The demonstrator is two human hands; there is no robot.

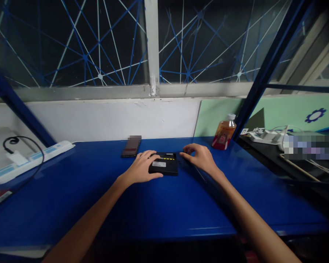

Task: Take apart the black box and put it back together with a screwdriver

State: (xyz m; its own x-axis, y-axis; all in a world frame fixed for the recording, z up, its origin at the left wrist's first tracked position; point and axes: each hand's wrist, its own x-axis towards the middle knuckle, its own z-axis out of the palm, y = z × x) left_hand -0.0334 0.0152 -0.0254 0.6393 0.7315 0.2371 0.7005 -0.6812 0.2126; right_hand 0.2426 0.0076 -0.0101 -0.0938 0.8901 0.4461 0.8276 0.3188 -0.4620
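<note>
A flat black case [168, 168] with a white label and a row of yellow marks lies on the blue tabletop [153, 204]. My left hand [142, 167] grips its left side, with the thumb along the front edge and the fingers over the back part. Just right of the case, apart from it, my right hand [199, 156] hovers low with thumb and forefinger pinched. Whatever those fingertips hold, if anything, is too small to make out. A thin dark line runs below that hand; I cannot tell whether it is an object or a reflection.
A dark phone [131, 147] lies behind my left hand. An orange drink bottle [224, 133] stands at the back right. On the left is a white power strip [55, 149] with a black cable [41, 153]. Chargers and cables [271, 137] lie on a dark surface at right.
</note>
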